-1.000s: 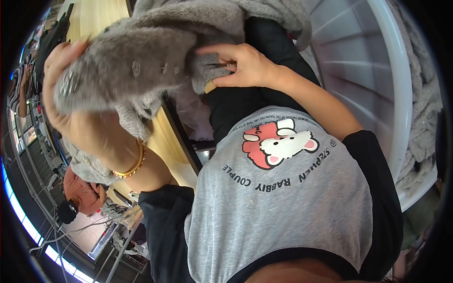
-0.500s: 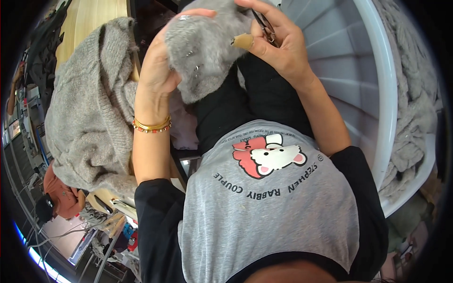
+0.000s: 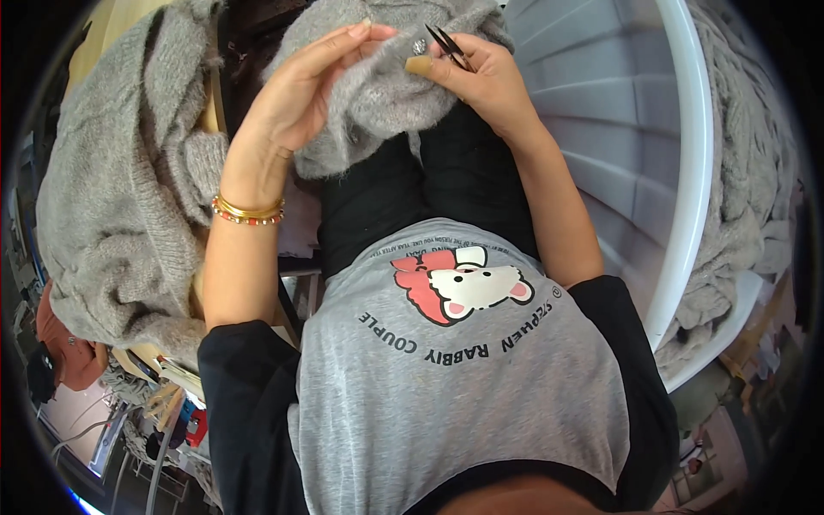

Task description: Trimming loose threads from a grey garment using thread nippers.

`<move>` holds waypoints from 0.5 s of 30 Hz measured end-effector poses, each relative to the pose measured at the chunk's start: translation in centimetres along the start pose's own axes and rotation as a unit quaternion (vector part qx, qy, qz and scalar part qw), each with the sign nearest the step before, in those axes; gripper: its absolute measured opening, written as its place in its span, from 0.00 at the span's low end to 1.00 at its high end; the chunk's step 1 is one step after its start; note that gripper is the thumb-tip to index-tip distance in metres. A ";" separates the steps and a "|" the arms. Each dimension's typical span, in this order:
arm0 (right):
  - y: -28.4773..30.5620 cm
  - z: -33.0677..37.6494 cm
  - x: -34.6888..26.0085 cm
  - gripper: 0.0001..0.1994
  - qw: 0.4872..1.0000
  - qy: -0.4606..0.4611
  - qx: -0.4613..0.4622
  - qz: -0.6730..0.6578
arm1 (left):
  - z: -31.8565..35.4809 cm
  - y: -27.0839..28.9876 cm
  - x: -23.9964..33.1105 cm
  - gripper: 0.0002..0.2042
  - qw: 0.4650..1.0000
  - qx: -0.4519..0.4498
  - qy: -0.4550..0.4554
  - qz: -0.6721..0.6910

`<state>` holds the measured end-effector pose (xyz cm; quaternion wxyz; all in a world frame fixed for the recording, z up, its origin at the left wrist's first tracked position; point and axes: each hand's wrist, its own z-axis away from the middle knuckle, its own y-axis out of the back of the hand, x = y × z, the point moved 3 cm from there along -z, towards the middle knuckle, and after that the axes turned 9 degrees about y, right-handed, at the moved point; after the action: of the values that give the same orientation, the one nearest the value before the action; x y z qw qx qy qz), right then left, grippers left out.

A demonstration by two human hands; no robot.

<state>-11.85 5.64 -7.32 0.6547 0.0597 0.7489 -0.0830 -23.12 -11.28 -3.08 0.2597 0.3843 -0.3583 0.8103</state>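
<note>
A fuzzy grey knit garment [image 3: 386, 94] is bunched over my lap at the top of the view. My left hand [image 3: 296, 94] grips its left side, fingers curved over a fold and pressed together near the tips. In my right hand [image 3: 493, 86] is a small pair of dark thread snips [image 3: 448, 47], blades pointing up and left. A tan covering wraps the right thumb's tip, which presses against the knit. Right beside that thumb a shiny silver button [image 3: 419, 46] shows on the garment.
Another grey knit sweater [image 3: 112, 180] lies heaped over a wooden table [image 3: 90, 47] on the left. To the right stands a large pale blue-grey plastic tub [image 3: 697, 172], with more grey knitwear [image 3: 751, 172] beyond its rim. A person in an orange-brown top [image 3: 73, 343] is at far left.
The garment has been turned and spread, so a different part faces up. My right hand has shifted slightly left and lower, snips now pointing up-left. The left hand has also come lower.
</note>
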 end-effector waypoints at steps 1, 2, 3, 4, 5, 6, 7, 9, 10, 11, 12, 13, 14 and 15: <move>0.0 -0.1 0.3 0.07 1.000 0.006 0.015 -0.012 | 0.3 -0.4 0.6 0.18 0.998 0.007 -0.042 -0.054; 0.3 -0.2 0.5 0.07 1.000 0.000 0.010 -0.010 | 0.3 -0.2 0.5 0.18 0.998 0.010 -0.041 -0.046; 0.7 -0.5 0.3 0.07 0.999 0.007 0.035 -0.040 | 0.4 0.1 0.2 0.19 0.996 0.004 -0.016 -0.083; 1.1 -0.7 0.1 0.06 0.996 0.014 0.060 -0.070 | 0.5 0.3 0.0 0.20 0.993 -0.001 0.009 -0.120; 1.6 -0.7 0.2 0.06 0.994 -0.021 0.092 -0.057 | 0.9 0.4 -0.2 0.23 0.993 0.012 0.031 -0.115; 2.0 -0.8 -0.2 0.06 0.994 -0.026 0.087 -0.053 | 0.8 0.6 -0.2 0.23 0.994 0.012 0.030 -0.107; 2.6 -0.9 -0.5 0.05 0.988 -0.051 0.120 -0.085 | 0.8 0.8 -0.4 0.21 0.994 -0.001 0.050 -0.099; 4.8 -1.3 1.1 0.09 0.946 0.163 0.029 -0.280 | -0.2 1.0 -0.9 0.18 0.992 -0.008 0.062 -0.109; 4.9 -1.3 0.7 0.09 0.947 0.159 0.023 -0.279 | 0.0 1.0 -0.9 0.18 0.993 -0.005 0.060 -0.104; 5.5 -0.9 0.9 0.08 0.973 0.060 0.101 -0.201 | 0.4 0.9 -0.6 0.18 0.991 0.009 0.054 -0.124; 5.9 -0.4 0.4 0.08 0.977 -0.037 0.178 -0.116 | 0.6 0.8 -0.5 0.17 0.988 0.022 0.047 -0.145; 5.7 -0.3 -1.2 0.06 0.972 -0.076 0.196 -0.105 | 0.6 0.9 -0.6 0.17 0.989 0.024 0.044 -0.141; 6.0 -0.2 -0.6 0.06 0.973 -0.076 0.192 -0.102 | 0.6 1.1 -0.7 0.17 0.988 0.027 0.041 -0.150; 6.6 -0.1 -0.1 0.05 0.971 -0.046 0.210 -0.104 | 0.4 1.0 -0.7 0.17 0.986 0.026 0.036 -0.159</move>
<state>-10.58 12.16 -7.48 0.6491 0.1136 0.6859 -0.3088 -23.23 -12.33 -3.84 0.3879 0.4132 -0.2620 0.7811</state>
